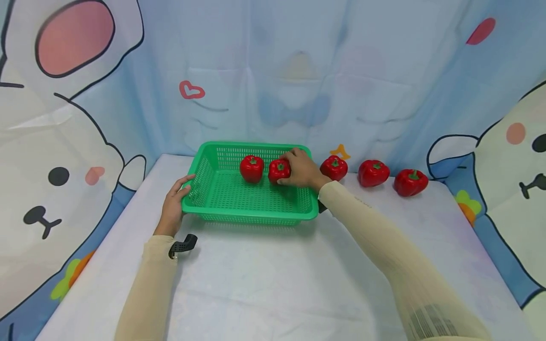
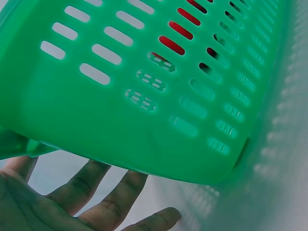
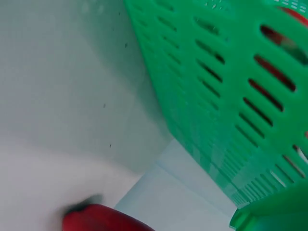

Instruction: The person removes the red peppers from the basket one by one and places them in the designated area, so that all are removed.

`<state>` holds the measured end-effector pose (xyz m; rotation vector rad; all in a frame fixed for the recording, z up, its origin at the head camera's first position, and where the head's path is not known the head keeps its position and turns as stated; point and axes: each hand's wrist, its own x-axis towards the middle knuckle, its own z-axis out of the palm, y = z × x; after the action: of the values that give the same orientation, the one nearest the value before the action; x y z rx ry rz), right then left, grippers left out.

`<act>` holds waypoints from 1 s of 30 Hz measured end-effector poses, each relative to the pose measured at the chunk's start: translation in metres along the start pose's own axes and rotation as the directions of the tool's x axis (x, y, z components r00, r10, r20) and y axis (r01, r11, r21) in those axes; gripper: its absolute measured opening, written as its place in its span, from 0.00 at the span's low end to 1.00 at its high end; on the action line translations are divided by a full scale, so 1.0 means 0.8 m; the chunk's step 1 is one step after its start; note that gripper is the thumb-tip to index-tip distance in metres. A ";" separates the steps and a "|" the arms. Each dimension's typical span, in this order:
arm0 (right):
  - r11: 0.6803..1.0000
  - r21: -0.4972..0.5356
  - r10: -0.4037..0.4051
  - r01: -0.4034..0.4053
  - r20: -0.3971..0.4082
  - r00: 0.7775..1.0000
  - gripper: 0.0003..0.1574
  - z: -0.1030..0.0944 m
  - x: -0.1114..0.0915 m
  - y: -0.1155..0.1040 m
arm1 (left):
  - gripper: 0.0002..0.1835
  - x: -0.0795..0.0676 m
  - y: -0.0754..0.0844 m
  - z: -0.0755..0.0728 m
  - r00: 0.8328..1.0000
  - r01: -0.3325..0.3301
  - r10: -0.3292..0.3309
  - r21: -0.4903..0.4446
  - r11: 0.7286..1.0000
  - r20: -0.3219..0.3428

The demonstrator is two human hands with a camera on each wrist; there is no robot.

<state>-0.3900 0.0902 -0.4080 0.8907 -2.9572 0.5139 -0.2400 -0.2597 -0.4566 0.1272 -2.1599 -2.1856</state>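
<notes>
Head view: the right hand point(image 1: 300, 168) has thumb and fingers clamped round a pepper point(image 1: 278, 172) inside the green basket point(image 1: 249, 212), just beside a second pepper point(image 1: 251, 169). It looks light, firm and glossy, so perhaps slippery; the plump sides, below the stem, should give the best hold. The left hand point(image 1: 171, 208) is at the basket's left rim. Three more peppers point(image 1: 373, 173) sit outside, to the right.

Left wrist: those fingers are spread apart, nearly straight, against thin, probably bendy plastic; the rim seems the place to hold.

Right wrist: red shows through the slots, fingers impossible to tell.
</notes>
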 end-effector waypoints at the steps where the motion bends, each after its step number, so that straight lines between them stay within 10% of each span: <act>1: 1.000 0.020 -0.003 0.003 -0.012 1.000 0.47 0.000 -0.001 0.000 | 0.25 0.000 -0.001 0.000 1.000 0.000 0.000 -0.001 1.000 0.004; 10: 0.937 0.349 0.045 0.005 -0.134 0.990 0.47 -0.008 -0.022 -0.002 | 0.24 -0.002 0.001 -0.001 1.000 0.021 -0.021 -0.004 1.000 0.011; 24: 0.868 0.489 0.113 0.089 -0.369 0.923 0.42 -0.042 -0.095 0.013 | 0.25 -0.002 0.000 0.000 1.000 0.018 -0.018 -0.004 1.000 0.000; 30: 0.879 0.476 0.214 0.036 -0.460 0.862 0.43 -0.040 -0.131 0.050 | 0.25 -0.002 0.002 0.000 1.000 -0.001 0.001 -0.007 1.000 0.007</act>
<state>-0.3264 0.1880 -0.4008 0.5091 -2.4254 1.2912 -0.2381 -0.2593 -0.4553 0.1179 -2.1555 -2.1963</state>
